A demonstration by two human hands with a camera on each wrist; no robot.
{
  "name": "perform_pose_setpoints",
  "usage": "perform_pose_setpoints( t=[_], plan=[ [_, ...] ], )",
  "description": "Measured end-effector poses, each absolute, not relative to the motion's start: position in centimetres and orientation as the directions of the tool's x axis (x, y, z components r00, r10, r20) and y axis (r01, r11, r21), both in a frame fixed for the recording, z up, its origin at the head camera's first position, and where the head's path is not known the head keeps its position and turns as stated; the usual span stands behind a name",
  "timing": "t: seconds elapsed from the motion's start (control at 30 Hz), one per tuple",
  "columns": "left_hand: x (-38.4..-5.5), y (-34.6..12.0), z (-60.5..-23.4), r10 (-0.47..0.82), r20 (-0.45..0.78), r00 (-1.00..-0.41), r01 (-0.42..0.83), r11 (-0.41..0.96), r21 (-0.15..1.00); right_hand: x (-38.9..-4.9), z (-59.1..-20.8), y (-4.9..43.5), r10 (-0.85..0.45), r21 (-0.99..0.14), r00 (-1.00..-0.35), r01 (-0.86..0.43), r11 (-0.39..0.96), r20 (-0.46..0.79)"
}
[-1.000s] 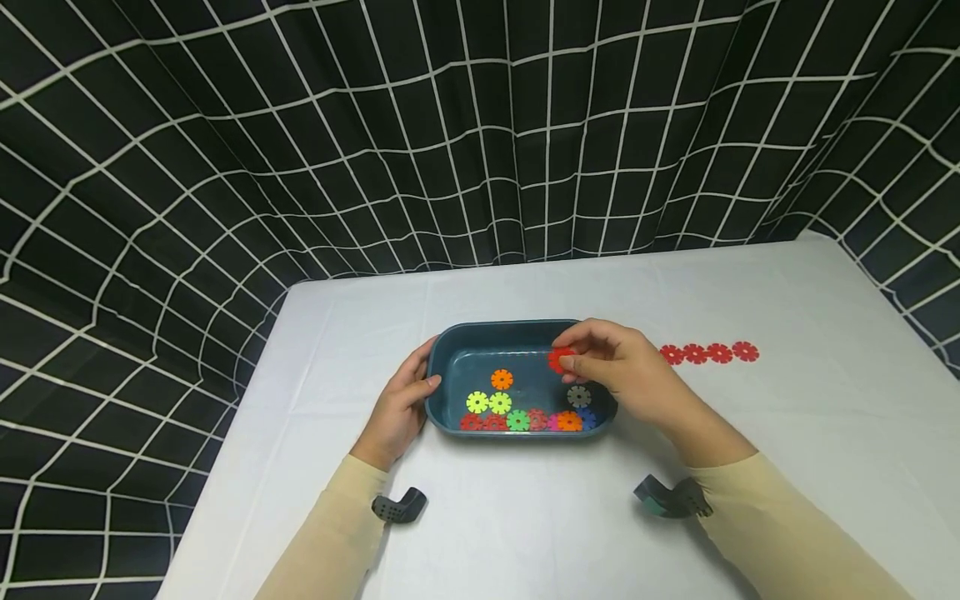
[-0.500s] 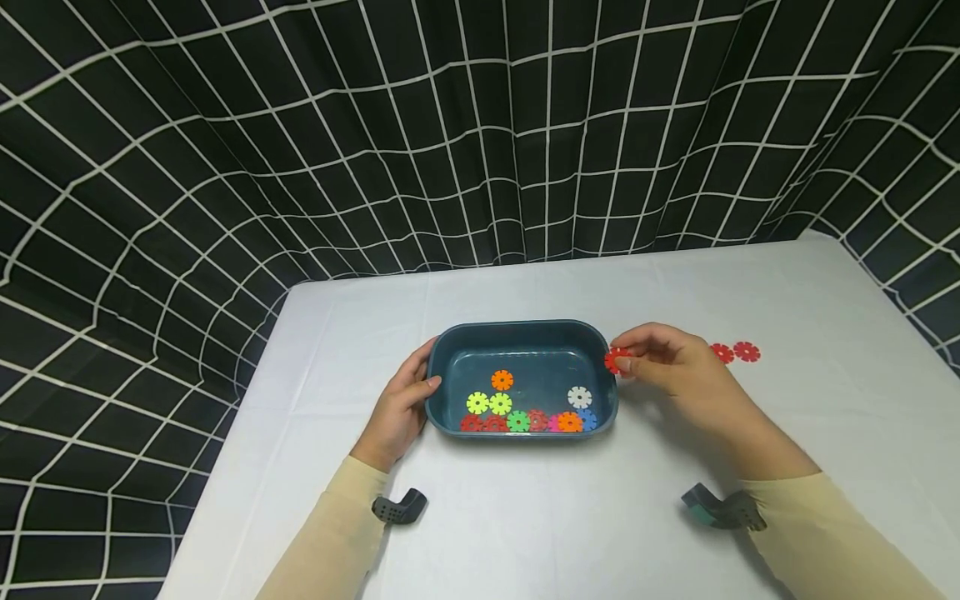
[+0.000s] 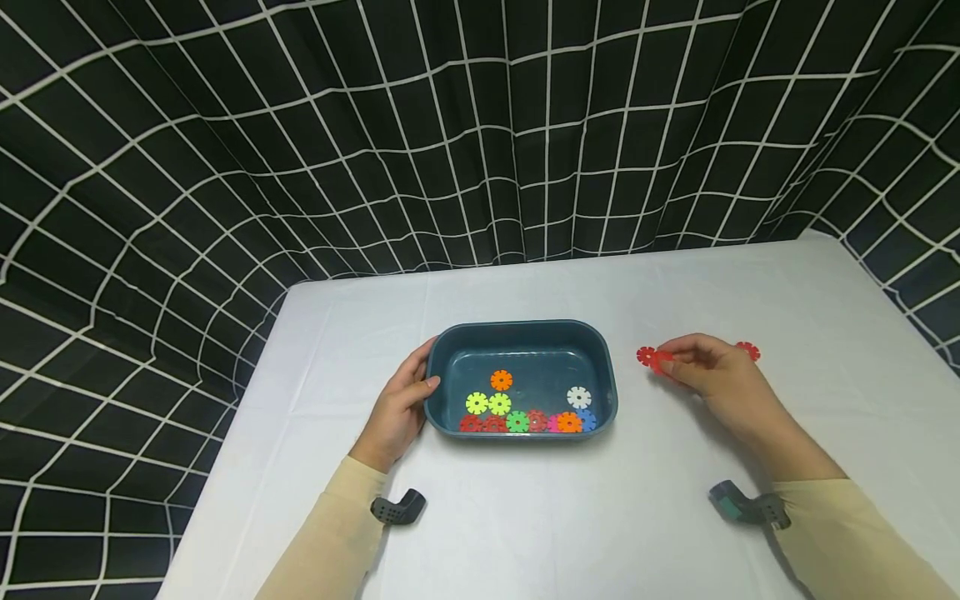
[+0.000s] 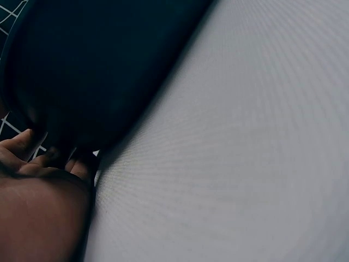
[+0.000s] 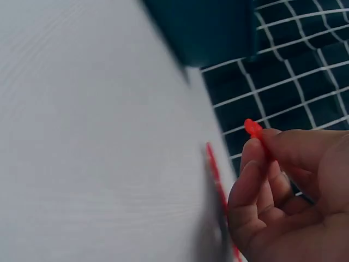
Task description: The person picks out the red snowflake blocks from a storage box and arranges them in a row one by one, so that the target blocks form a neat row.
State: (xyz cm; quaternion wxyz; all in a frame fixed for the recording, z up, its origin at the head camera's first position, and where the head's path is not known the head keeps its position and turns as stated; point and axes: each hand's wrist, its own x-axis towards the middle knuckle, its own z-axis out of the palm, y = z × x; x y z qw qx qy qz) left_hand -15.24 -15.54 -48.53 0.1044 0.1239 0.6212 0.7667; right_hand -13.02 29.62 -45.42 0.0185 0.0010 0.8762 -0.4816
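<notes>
At the left end of the dark teal plastic basin, my left hand grips the wall, thumb over the rim and fingers along the outside. My right hand is right of the basin, pinching a red notched plastic disc between thumb and fingertips. In the right wrist view that held disc appears edge-on, apart from the table. Just left of it a red disc lies on the table, and another red disc shows beyond the knuckles. My right hand hides the stretch between them.
Inside the basin lie several notched discs: an orange disc, a white disc, a green disc, plus yellow, red, pink and blue ones along the near side. White cloth covers the table; a black gridded curtain hangs behind.
My right hand has carried the red disc out of the basin, over its right rim, to the row of red discs. The left hand and basin have stayed put.
</notes>
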Motion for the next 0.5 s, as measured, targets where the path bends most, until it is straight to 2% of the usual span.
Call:
perform_pose_setpoints(
  t=[0.27,0.5],
  plan=[
    [-15.2,-15.5,-48.4,0.313,0.058,-0.948,-0.004,-0.195,0.981,-13.3,-46.5,29.0,-0.023,-0.765,-0.999,0.010,0.644,-0.033],
    [-15.2,-15.5,-48.4,0.304,0.050,-0.951,-0.008,-0.187,0.982,-13.3,-46.8,28.5,-0.038,-0.730,-0.999,-0.025,0.682,0.000]
  ],
)
